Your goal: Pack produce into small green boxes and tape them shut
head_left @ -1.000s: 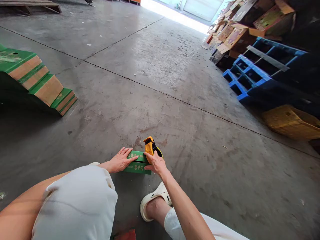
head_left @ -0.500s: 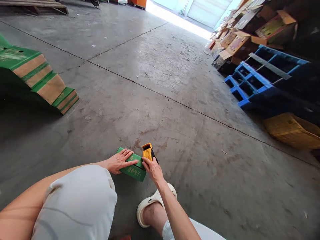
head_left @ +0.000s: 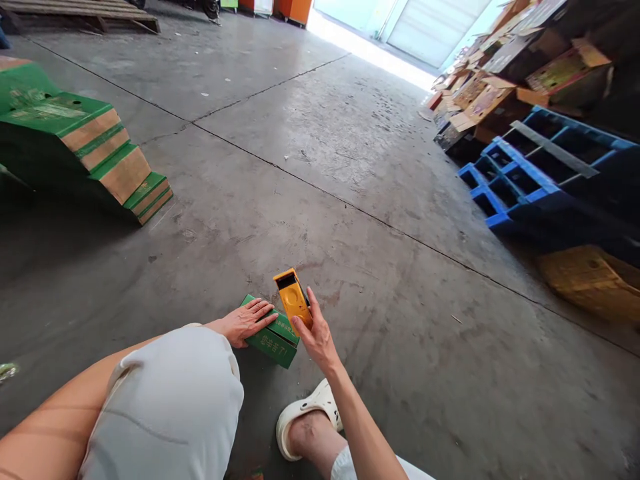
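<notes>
While left hand (head_left: 250, 321) lies flat on green box (head_left: 274, 347), printed 您辛苦了! | right hand (head_left: 318, 339) grips orange tape dispenser (head_left: 294, 298)

A concrete floor (head_left: 400, 320) spans a warehouse. Blue pallets (head_left: 525, 167) and heaped cardboard cartons (head_left: 487, 100) stand opposite a wooden pallet (head_left: 95, 9).

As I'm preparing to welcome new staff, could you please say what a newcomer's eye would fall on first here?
The eye would likely fall on the orange-yellow tool in the right hand, low near the middle, close to the small green box under the left hand. Next might come the blue pallets at the right and the bright strip of floor at the top.
</notes>
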Demonstrator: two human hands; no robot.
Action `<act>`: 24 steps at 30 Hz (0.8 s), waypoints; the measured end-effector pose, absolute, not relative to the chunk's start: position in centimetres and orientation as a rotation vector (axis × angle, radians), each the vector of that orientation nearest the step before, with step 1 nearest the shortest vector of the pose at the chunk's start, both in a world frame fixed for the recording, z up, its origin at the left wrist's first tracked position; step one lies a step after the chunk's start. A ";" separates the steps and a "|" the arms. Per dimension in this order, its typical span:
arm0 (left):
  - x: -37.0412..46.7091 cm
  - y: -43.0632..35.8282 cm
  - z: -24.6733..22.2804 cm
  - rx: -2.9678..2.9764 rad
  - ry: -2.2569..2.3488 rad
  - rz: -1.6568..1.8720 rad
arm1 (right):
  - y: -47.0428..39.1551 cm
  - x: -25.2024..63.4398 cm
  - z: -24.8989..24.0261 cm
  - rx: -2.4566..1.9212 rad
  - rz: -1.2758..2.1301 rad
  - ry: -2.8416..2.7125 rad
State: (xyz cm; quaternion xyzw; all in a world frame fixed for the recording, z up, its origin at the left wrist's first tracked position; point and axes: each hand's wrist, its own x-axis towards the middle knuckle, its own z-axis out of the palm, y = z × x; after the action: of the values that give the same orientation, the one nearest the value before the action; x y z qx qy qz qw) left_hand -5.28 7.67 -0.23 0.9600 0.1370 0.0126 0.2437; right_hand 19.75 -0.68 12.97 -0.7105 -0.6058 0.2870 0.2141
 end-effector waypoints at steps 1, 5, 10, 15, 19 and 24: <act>-5.4 7.6 -0.1 2.633 0.374 0.029 | -1.2 19.2 12.4 -1.999 0.719 -1.793; -5.5 7.8 0.2 2.659 0.382 -0.024 | -3.5 18.0 9.3 -2.159 0.499 -2.133; -5.7 7.5 0.0 2.656 0.375 -0.056 | -4.3 17.5 6.7 -2.231 0.588 -1.974; -6.2 5.1 -0.2 2.510 0.399 0.036 | -3.8 17.1 6.3 -2.322 0.497 -2.005; -5.3 4.6 -0.2 1.904 0.434 0.303 | -4.3 16.9 5.7 -2.261 0.429 -1.926; -3.6 6.7 0.0 0.770 0.911 0.563 | -3.7 17.4 6.0 -2.234 0.678 -1.724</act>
State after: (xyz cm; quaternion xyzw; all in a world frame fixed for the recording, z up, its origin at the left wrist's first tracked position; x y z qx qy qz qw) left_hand -3.62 6.69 0.00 0.3579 0.4231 0.2616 0.7902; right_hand 17.43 -3.70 6.01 -0.7644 -0.5896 0.2318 0.1194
